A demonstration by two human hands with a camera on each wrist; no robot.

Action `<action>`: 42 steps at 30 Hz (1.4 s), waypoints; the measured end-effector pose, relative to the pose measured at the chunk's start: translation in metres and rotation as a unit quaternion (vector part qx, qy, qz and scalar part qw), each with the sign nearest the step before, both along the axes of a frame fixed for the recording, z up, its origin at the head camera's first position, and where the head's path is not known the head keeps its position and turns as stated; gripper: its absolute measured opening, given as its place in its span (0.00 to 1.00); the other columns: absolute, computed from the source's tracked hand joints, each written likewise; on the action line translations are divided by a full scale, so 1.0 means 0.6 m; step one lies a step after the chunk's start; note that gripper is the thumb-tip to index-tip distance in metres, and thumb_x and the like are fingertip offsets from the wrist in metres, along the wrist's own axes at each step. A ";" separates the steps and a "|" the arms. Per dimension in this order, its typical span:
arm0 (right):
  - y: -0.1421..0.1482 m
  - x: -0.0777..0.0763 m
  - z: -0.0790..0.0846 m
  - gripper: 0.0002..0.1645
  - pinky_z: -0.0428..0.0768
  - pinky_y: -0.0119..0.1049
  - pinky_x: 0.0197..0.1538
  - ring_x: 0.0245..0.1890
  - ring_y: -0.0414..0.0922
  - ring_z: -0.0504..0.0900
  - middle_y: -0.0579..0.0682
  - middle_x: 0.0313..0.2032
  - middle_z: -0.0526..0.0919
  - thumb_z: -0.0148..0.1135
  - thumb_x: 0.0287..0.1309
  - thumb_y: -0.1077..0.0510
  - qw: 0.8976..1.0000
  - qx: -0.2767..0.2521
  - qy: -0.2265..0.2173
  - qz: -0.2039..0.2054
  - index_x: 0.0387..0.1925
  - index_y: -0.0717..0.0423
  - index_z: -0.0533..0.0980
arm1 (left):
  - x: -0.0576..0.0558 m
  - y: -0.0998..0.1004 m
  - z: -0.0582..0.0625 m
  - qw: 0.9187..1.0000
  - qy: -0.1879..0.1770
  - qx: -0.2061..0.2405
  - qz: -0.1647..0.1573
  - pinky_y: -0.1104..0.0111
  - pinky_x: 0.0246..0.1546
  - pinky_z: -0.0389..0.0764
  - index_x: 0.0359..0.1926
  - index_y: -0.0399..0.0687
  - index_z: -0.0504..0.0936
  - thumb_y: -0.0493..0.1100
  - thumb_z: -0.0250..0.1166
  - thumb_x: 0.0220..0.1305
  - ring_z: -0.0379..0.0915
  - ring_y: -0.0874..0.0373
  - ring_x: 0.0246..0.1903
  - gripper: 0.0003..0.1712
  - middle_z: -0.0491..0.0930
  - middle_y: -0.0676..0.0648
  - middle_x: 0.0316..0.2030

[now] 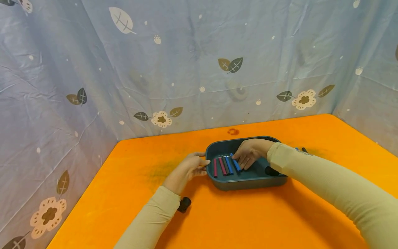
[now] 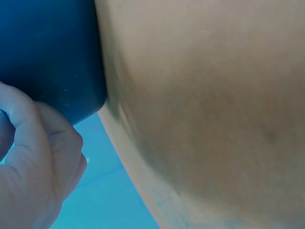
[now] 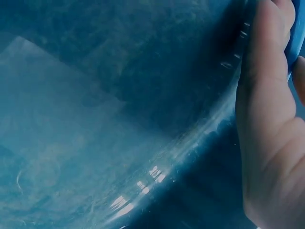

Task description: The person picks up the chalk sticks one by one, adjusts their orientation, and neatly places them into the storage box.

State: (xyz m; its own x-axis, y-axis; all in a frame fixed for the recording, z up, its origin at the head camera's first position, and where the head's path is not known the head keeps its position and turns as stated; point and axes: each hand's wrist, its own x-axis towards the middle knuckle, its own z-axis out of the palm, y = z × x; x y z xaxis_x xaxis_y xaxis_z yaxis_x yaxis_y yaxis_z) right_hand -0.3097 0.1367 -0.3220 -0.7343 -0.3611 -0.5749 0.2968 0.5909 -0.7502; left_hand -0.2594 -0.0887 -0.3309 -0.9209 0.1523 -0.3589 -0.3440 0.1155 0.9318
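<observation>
A dark teal rectangular tray (image 1: 248, 183) stands on the orange table. Its left end is gripped by my left hand (image 1: 188, 167), thumb at the rim and fingers along the outside wall. In the left wrist view, curled fingers lie against the tray's corner (image 2: 71, 62). My right hand (image 1: 252, 152) reaches inside the tray and pinches a short blue stick (image 1: 237, 166), part of which the fingers hide. To its left lie another blue stick (image 1: 229, 166), a dark stick (image 1: 226, 166) and two dark-pink sticks (image 1: 215, 168), side by side and roughly parallel.
Beyond the right forearm, a dark stick (image 1: 304, 150) and a blue tip show on the table (image 1: 217, 221), mostly hidden by the sleeve. A patterned curtain (image 1: 192, 69) hangs behind and along both sides. A reddish stain (image 1: 233, 131) marks the table behind the tray.
</observation>
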 end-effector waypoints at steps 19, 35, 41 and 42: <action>0.006 -0.005 0.002 0.23 0.81 0.48 0.50 0.40 0.52 0.84 0.67 0.45 0.81 0.52 0.70 0.65 1.000 0.002 -0.005 -0.006 0.59 0.80 0.67 | 0.003 0.005 0.002 1.000 -0.001 0.003 0.009 0.73 0.21 0.75 0.70 0.35 0.61 0.29 0.56 0.69 0.66 0.57 0.21 0.30 0.72 0.42 0.30; 0.090 -0.006 0.091 0.34 0.79 0.41 0.53 0.43 0.44 0.82 0.75 0.63 0.63 0.42 0.75 0.59 0.994 -0.085 0.036 0.051 0.68 0.81 0.48 | 0.000 0.005 0.004 1.000 -0.007 0.011 0.014 0.73 0.22 0.75 0.70 0.35 0.61 0.29 0.55 0.69 0.67 0.57 0.22 0.30 0.73 0.41 0.33; 0.132 0.002 0.115 0.34 0.79 0.40 0.53 0.43 0.44 0.83 0.73 0.58 0.71 0.42 0.75 0.57 0.994 -0.091 0.046 0.042 0.67 0.81 0.48 | 0.001 0.007 0.004 1.000 -0.006 0.010 0.008 0.72 0.23 0.74 0.70 0.35 0.61 0.29 0.55 0.70 0.65 0.56 0.23 0.30 0.71 0.41 0.31; 0.139 0.004 0.117 0.34 0.80 0.40 0.52 0.42 0.44 0.83 0.71 0.55 0.75 0.43 0.75 0.58 0.994 -0.092 0.050 0.037 0.67 0.81 0.49 | 0.001 0.008 0.004 1.000 -0.006 0.009 0.007 0.73 0.23 0.74 0.70 0.35 0.61 0.29 0.55 0.70 0.65 0.56 0.23 0.30 0.71 0.41 0.31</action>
State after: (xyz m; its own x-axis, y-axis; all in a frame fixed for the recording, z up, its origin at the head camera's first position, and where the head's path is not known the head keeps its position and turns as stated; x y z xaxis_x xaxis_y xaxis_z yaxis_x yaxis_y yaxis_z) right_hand -0.3072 0.2203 -0.2518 -0.7515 -0.5085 -0.4203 0.1761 0.4593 -0.8706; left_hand -0.2591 -0.0842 -0.3286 -0.9187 0.1467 -0.3667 -0.3563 0.0933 0.9297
